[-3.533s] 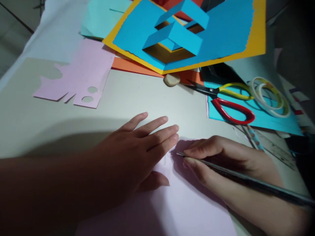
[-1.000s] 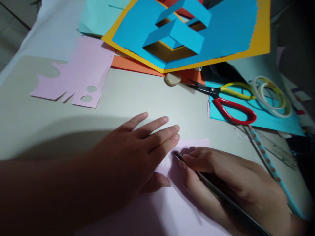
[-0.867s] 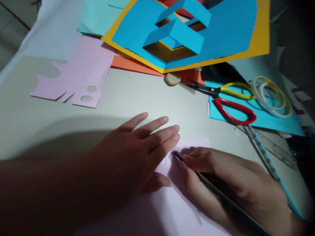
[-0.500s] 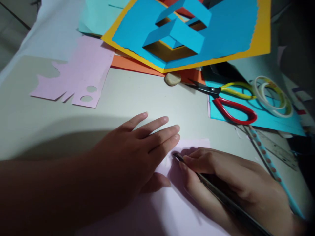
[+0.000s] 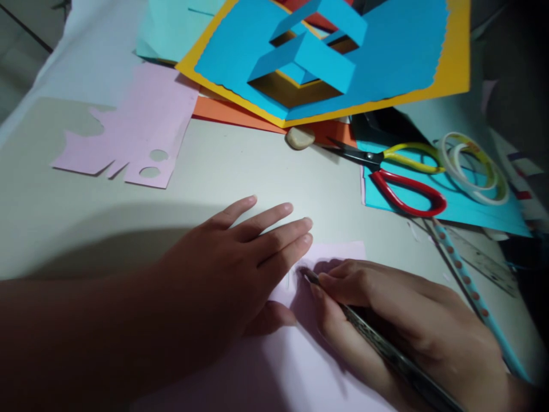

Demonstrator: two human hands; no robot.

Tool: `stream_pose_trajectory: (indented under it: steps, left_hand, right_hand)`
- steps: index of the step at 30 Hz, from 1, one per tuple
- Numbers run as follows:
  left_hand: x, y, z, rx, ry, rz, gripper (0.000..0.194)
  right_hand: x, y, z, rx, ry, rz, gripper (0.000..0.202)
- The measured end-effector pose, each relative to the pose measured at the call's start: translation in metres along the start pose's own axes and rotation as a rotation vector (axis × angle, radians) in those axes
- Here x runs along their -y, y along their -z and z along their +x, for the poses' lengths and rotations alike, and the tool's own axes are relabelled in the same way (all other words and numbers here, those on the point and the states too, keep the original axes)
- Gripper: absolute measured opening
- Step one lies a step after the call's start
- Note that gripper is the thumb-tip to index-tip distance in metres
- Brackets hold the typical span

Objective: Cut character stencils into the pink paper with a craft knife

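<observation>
Two bare hands at one lilac sheet [image 5: 306, 372], laid flat on the pale table [image 5: 240, 166] at the bottom of the view. On one side, a left hand [image 5: 240, 252] with fingers fanned wide, nothing in grasp, lying partly over the sheet and partly over bare table past its top edge. Opposite, a right hand [image 5: 398, 309] with thumb and fingers pinched narrow around a dark slender tool [image 5: 377, 340], slanted, tip down at the sheet. Impossible to tell pen from blade at this blur; firm contact of tip with paper likewise unconfirmed in the shadow. Noted as chief risk, by judgement: a skid of the tip into the left index finger, just beside it; likely cause, too hard a push. Second risk: a shifted or creased sheet, in case of lighter pressure from the spread hand. Third: a misplaced stroke near the faint line on the paper, owing to the shadow across that spot. Of lesser concern: scissors [image 5: 373, 160] lying beyond the hands, liable to snag a sleeve on a long reach. Checked for brands, labels and writing: no legible lettering on tool, scissors or tape rolls [image 5: 484, 199]; markings of the clear ruler [image 5: 489, 263] too blurred to read.
</observation>
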State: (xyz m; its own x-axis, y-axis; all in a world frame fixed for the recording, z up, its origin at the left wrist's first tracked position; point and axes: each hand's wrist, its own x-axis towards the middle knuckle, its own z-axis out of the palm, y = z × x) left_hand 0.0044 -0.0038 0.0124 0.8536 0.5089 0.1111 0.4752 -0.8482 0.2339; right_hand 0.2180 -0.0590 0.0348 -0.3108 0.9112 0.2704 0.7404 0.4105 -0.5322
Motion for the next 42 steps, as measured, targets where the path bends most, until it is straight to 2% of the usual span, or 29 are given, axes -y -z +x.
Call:
stream_pose_trajectory:
  steps: [8, 15, 19, 21, 24, 29, 32, 37, 42]
  left_hand:
    - [0.001, -0.001, -0.001, -0.022, -0.007, 0.005, 0.053]
    - [0.003, 0.001, -0.003, 0.015, -0.028, 0.02, 0.055]
    - [0.003, 0.001, -0.003, -0.001, -0.014, 0.005, 0.057]
    - [0.003, 0.0, -0.003, -0.013, -0.009, 0.003, 0.057]
    - [0.002, -0.001, -0.002, 0.003, -0.016, 0.008, 0.056]
    - [0.001, 0.0, -0.002, 0.019, 0.0, 0.001, 0.057]
    - [0.001, 0.0, -0.002, 0.012, -0.011, 0.008, 0.056]
    - [0.001, 0.001, -0.001, 0.028, -0.01, 0.002, 0.056]
    - [0.002, 0.003, -0.001, 0.026, -0.012, 0.013, 0.055]
  right_hand:
    - [0.0, -0.004, -0.001, -0.015, 0.009, 0.002, 0.016]
    - [-0.001, -0.008, -0.001, -0.008, 0.002, -0.019, 0.03]
    - [-0.002, -0.009, -0.006, -0.107, 0.009, -0.014, 0.028]
    - [-0.002, -0.007, -0.007, -0.099, 0.004, -0.03, 0.028]
    - [0.0, -0.002, -0.004, -0.019, -0.001, -0.027, 0.029]
    - [0.001, -0.005, 0.0, -0.057, 0.017, 0.009, 0.033]
    - [0.0, -0.006, -0.002, -0.007, 0.004, 0.001, 0.032]
    - [0.002, -0.003, -0.001, -0.027, 0.016, 0.027, 0.033]
    - [0.002, -0.003, 0.0, 0.021, 0.011, 0.018, 0.026]
